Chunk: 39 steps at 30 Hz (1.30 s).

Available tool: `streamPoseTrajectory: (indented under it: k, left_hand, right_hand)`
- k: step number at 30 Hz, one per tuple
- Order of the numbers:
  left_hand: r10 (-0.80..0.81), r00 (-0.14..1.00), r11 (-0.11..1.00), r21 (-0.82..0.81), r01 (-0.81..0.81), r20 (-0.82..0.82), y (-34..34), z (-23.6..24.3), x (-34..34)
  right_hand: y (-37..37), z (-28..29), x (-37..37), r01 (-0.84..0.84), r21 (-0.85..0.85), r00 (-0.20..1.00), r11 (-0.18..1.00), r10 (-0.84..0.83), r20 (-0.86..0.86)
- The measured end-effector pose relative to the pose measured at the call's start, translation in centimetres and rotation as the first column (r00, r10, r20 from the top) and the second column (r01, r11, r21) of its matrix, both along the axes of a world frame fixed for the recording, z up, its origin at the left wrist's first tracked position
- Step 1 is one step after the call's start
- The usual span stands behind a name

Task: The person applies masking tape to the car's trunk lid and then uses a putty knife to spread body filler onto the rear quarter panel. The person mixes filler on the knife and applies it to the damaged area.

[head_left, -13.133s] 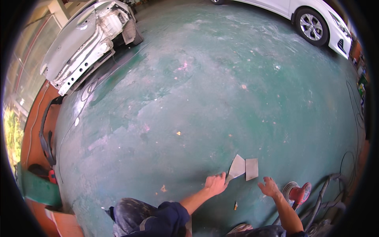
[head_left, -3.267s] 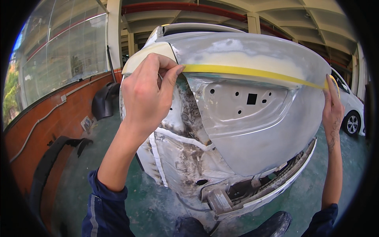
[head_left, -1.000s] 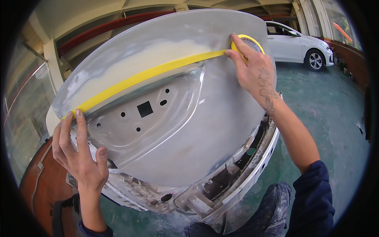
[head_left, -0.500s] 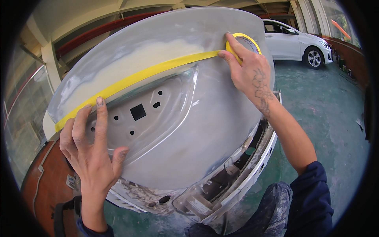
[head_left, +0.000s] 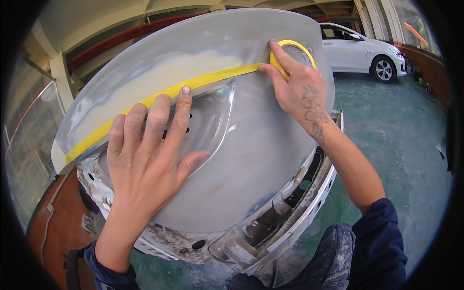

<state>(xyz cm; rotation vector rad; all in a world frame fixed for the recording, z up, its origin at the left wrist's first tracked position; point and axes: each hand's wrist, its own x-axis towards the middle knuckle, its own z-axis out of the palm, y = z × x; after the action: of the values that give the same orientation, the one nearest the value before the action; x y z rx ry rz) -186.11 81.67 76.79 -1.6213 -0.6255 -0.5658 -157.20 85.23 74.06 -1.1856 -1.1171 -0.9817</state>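
Soft, diffuse daylight fills the scene, bright at the far right window and dimmer under the ceiling. Thin white glints mark the crease of the grey panel, which looks fairly sharp. The red beam bows with lens distortion toward a black, soft-edged rim.

Car-body workshop, shown by a patchy grey car panel at centre, white car at two o'clock and scuffed green floor at three; indistinct wallside items past two, possibly containers.
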Motion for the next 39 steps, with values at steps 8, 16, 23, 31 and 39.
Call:
streamPoseTrajectory:
  k: [8,16,23,31,39]
  left_hand:
    - [-0.107,0.992,0.994,-0.014,0.106,-0.067,1.1,0.6,3.0]
    - [-0.197,0.974,0.979,-0.066,0.191,-0.109,1.6,1.3,5.0]
    - [-0.26,0.958,0.965,-0.07,0.254,-0.119,1.9,1.3,6.0]
    - [-0.312,0.942,0.948,-0.104,0.301,-0.121,2.2,1.6,6.7]
    - [-0.359,0.928,0.93,-0.12,0.346,-0.1,2.7,1.6,7.3]
  right_hand:
    - [-0.1,0.0,-0.4,-0.022,-0.027,0.999,0.999,0.022,-0.028]
    - [-0.3,0.1,-0.7,-0.044,-0.025,0.998,0.999,0.043,-0.04]
    - [-1.1,-0.2,-0.8,-0.089,-0.105,0.995,0.99,0.093,0.031]
    - [-2.9,1.0,-2.5,-0.234,-0.207,0.962,0.95,0.258,0.093]
    - [-3.8,2.0,-3.0,-0.04,-0.348,0.981,0.937,0.103,0.164]
